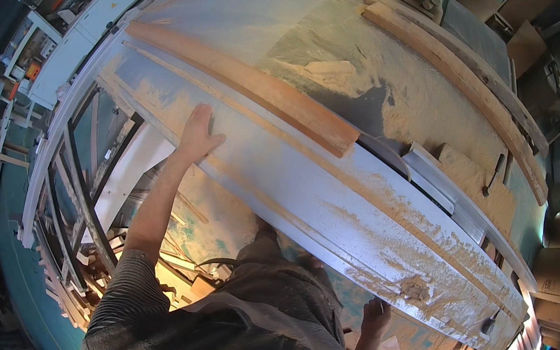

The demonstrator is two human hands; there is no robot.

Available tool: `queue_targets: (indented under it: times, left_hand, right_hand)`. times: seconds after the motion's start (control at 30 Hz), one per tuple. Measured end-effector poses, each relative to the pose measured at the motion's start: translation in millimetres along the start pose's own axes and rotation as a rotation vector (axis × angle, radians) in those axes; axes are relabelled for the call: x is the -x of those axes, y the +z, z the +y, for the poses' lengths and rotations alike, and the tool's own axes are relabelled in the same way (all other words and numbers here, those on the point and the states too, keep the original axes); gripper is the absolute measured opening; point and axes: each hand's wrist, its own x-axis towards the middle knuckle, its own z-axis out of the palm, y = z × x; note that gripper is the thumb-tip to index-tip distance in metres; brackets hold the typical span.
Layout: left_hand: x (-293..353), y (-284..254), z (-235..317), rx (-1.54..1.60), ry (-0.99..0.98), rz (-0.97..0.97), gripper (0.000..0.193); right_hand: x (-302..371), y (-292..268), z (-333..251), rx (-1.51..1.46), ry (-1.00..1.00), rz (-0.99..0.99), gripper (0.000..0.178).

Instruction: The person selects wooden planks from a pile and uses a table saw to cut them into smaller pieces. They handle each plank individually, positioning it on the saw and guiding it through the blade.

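Note:
My left hand (198,136) rests on the metal table (273,174) of a woodworking machine, near its front edge, palm down and thumb apart from the fingers. It holds nothing. Beyond it, apart from the hand, a long reddish-brown board (243,84) lies lengthwise along the table. My right hand (375,317) hangs low at the front edge on the right, its fingers curled. What they close on, if anything, is too small to make out. Just past the board's right end shows the rim of a thin curved guard or blade (387,152), partly hidden.
Sawdust covers much of the table, with a small heap (414,287) near its right end. Two long timbers (465,79) lie across the far side. A metal fence (446,188) stands at right. Wood offcuts (189,284) lie below at left, beside a metal frame (82,183).

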Motion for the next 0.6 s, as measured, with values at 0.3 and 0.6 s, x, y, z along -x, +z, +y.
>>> queue_targets:
  times: [0.3,0.6]
  left_hand:
    - [-179,10,-65,-0.272,0.381,-0.198,0.092]
    - [-234,19,-72,-0.329,0.42,-0.445,0.089]
  right_hand:
    - [-21,86,25,-0.167,-0.177,0.453,0.056]
    - [-56,126,20,-0.2,-0.548,0.94,0.073]
